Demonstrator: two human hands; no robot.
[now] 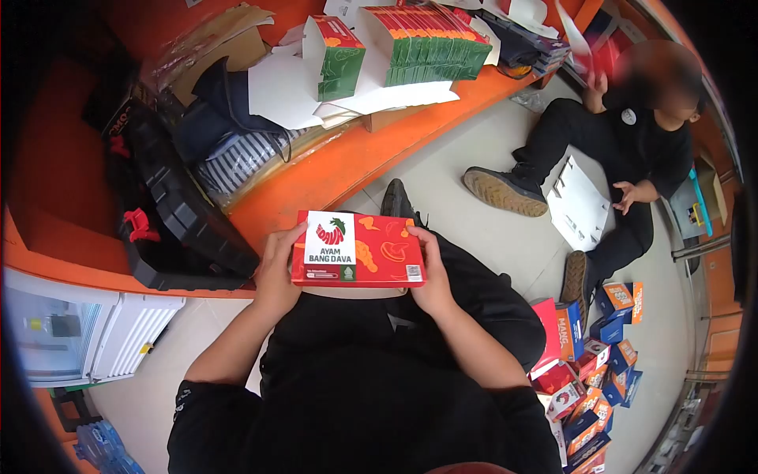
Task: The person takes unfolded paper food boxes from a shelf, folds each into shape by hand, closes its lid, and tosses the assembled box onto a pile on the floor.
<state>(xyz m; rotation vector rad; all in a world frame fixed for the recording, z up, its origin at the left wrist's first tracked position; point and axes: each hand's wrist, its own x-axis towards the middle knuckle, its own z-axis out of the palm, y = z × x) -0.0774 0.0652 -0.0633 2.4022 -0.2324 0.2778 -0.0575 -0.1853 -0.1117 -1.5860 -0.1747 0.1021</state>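
Observation:
A red cardboard food box (pixel 379 249) printed "Ayam Bang Dava" is held level above my lap, its labelled face toward me. My left hand (pixel 278 265) grips the box's left end, with the fingers partly hidden by it. On the opposite end, my right hand (pixel 430 268) closes round the edge, thumb near the top corner. The underside of the box is hidden.
An orange shelf (pixel 347 178) carries a row of red-green boxes (pixel 434 55), white sheets and a black tool case (pixel 178 201). Another person (pixel 632 150) sits on the floor at right with a flat white carton (pixel 579 207). Folded boxes (pixel 592 379) lie heaped beside my right leg.

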